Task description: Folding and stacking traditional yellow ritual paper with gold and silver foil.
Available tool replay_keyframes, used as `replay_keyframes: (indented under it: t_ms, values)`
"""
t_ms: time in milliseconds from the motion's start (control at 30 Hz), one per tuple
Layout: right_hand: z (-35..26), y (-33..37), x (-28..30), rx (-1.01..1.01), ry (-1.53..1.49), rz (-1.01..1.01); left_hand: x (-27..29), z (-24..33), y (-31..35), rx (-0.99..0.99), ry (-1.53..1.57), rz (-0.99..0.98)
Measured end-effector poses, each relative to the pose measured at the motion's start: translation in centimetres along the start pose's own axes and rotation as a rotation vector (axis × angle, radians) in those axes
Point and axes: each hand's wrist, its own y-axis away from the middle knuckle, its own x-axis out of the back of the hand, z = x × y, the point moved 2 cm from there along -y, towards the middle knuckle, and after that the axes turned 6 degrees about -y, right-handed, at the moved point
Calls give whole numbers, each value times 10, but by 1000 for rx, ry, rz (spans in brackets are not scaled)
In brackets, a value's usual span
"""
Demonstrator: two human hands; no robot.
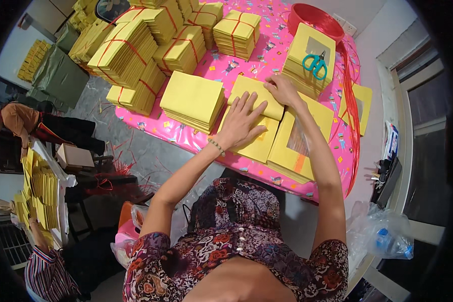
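Observation:
A yellow paper envelope [246,89] lies folded over itself on the pink table, with its lower part [256,143] toward me. My left hand [242,121] rests flat across it, fingers spread. At the far right edge of the fold, my right hand [283,91] has its fingers bent around the paper. Under my right forearm is a pile of unfolded yellow envelopes [282,146] with a clear window. On my left stands a loose stack of folded yellow envelopes [192,100]. Teal-handled scissors [315,67] lie on a taller envelope stack [301,75].
Bundles tied with red string [236,32] crowd the far left of the pink tablecloth [178,136]. A red plastic basin [314,20] stands at the back right, with red strings [351,116] hanging nearby. Two people work at another table on the left. A plastic bag [387,236] lies at lower right.

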Motion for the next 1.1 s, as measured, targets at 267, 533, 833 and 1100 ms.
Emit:
replay_keyframes:
  t_ms: [267,533,833,1100]
  values:
    - [-9,-2,-8,17,-63,-67,0,-1,3,-4,-8,-52]
    - [-4,-2,-12,38,-59,-40,0,-2,3,-15,-14,-75]
    - [-32,27,0,236,192,244,-3,-4,2,-5,-5,-126]
    - [-81,127,-12,118,400,26,-2,-5,4,8,-17,-132]
